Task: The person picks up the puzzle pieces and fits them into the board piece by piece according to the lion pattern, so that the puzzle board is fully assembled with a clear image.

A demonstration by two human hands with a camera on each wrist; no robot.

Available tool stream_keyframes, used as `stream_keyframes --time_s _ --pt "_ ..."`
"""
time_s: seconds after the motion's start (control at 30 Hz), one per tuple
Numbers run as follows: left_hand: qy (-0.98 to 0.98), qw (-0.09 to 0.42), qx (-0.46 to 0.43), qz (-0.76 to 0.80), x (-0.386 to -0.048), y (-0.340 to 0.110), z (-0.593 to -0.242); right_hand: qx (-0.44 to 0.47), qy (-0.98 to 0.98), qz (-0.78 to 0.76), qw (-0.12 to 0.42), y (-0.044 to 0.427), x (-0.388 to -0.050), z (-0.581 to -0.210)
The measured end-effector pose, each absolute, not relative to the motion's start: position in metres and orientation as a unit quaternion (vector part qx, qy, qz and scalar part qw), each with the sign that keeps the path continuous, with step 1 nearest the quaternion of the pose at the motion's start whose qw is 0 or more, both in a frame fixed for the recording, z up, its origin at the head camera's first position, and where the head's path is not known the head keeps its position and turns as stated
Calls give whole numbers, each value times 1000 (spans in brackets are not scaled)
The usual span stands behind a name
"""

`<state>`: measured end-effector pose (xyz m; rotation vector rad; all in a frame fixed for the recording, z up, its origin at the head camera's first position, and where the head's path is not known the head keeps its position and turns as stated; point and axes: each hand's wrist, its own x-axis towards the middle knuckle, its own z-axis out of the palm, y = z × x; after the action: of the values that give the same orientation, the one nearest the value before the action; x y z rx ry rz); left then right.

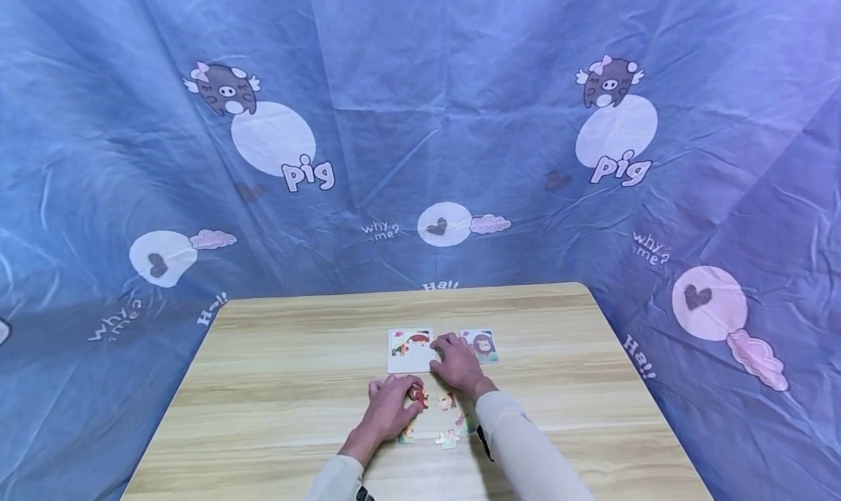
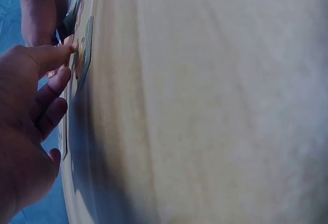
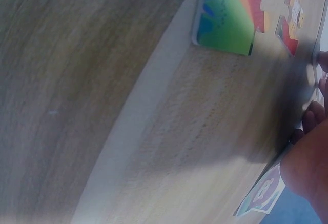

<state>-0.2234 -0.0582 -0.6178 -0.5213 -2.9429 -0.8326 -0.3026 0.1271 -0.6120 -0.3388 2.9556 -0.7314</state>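
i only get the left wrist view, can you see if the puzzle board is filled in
Observer: Only partly. In the head view the white puzzle board shows picture toward its top and left, with bare white below.

Operator: ok and whats to the right of it

Observer: A picture card with an animal face on it, part of it hidden behind the right hand in the head view.

L sleeve (image 1: 336,477) & R sleeve (image 1: 532,446) are off-white, w/ blk wrist gear (image 1: 485,443) (mostly hidden) under ea.
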Motion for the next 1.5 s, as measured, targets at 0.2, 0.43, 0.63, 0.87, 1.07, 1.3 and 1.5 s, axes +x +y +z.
stream_keyframes --time_s 0.2,0.43,0.63,0.87,1.07,1.3,1.5 --pt "-942 4 -156 -296 -227 -60 -616 -102 965 -238 41 126 -304 -612" --pt "-932 -6 -148 -330 -234 -63 -613 -96 963 -246 45 124 -305 -613" --pt "-927 -4 -135 -349 -244 -69 -610 -94 964 -246 45 123 -305 -613" --pt "-922 17 -115 -369 -258 -76 -601 -96 964 -247 36 121 -305 -613" --pt "-921 15 -105 -374 -269 -80 -596 -109 964 -242 14 120 -306 -614" --pt "-923 10 -103 -370 -277 -83 -594 -101 963 -247 25 118 -305 -612" --pt "-922 25 -108 -370 -286 -83 -592 -105 964 -242 31 118 -304 -609"
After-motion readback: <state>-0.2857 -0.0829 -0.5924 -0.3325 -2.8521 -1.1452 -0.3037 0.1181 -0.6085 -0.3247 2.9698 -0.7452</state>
